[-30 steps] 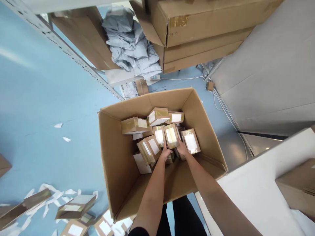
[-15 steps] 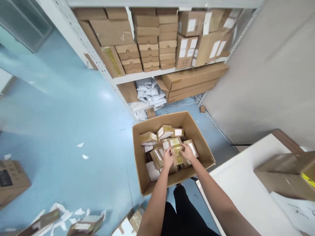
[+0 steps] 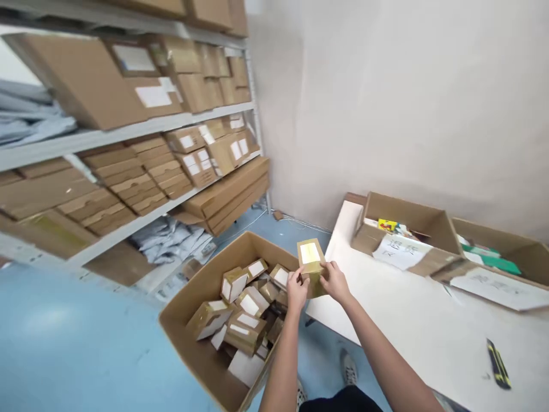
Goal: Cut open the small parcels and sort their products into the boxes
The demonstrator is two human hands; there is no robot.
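Observation:
A small taped cardboard box (image 3: 310,263) with a white label on top is held between my two hands. My left hand (image 3: 297,292) grips its left side, and my right hand (image 3: 335,280) grips the right side. Both hands are closed on it, beside the rim of a large open carton (image 3: 189,366) on the floor. Inside that carton lie several small labelled boxes (image 3: 245,332), tumbled at various angles. The held box is above the gap between the carton and the white table (image 3: 386,320).
On the table stand an open box (image 3: 429,223) with a handwritten sheet and another open box (image 3: 532,257) with green items. A yellow-black utility knife (image 3: 498,365) lies near them. Shelving (image 3: 171,203) stacked with cardboard boxes is at left, a pale wall (image 3: 407,103) behind.
My hands have lifted the small box out of the large carton and carried it to the right, towards the table. My view has turned right, bringing more of the table into sight.

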